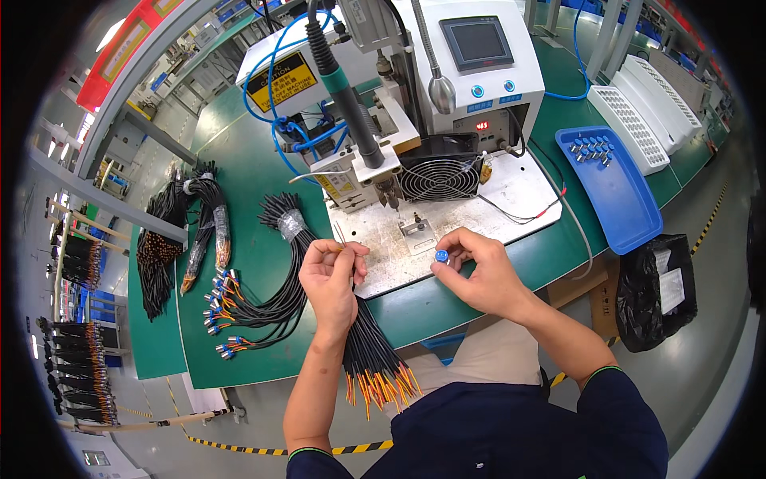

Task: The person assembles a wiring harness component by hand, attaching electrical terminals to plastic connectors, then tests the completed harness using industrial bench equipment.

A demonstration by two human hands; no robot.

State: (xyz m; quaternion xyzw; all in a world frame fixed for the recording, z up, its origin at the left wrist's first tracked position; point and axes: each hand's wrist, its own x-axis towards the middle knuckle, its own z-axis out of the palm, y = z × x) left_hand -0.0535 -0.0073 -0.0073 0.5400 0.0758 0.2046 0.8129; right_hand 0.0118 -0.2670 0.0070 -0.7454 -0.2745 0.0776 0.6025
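My left hand is closed in a pinch, in front of the soldering machine. Thin wire ends stick up from between its fingers; the rest of that wire is hidden by the hand. My right hand, to the right of the small metal fixture, pinches a small round connector with a blue face between thumb and fingers. Below my left hand, a bundle of black cables with orange and yellow wire ends hangs over the table edge. The soldering iron points down above the fixture.
A blue tray with several metal connectors stands at right, beside white perforated racks. Cables with connectors fitted lie at left, near more black cable bundles. A black fan stands behind the fixture. A black bag hangs at right.
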